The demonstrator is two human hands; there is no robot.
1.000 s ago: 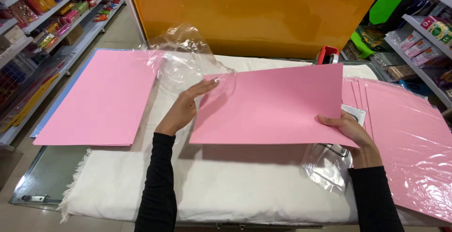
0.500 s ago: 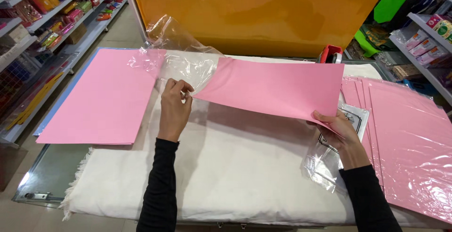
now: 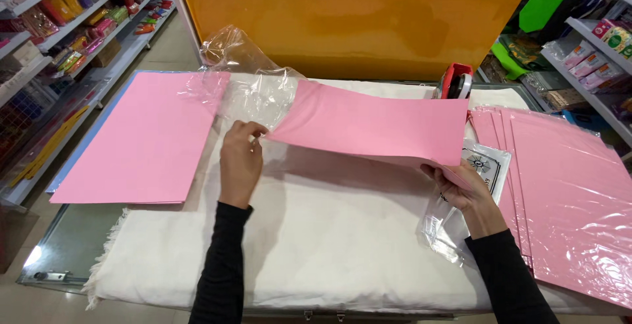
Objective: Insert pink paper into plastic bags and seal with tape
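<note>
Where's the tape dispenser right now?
The red tape dispenser stands at the table's far edge, right of centre, against the orange panel, just behind the held pink sheet.

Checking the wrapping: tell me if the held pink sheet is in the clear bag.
Partly in: pink sheet left end sits inside clear bag.
</note>
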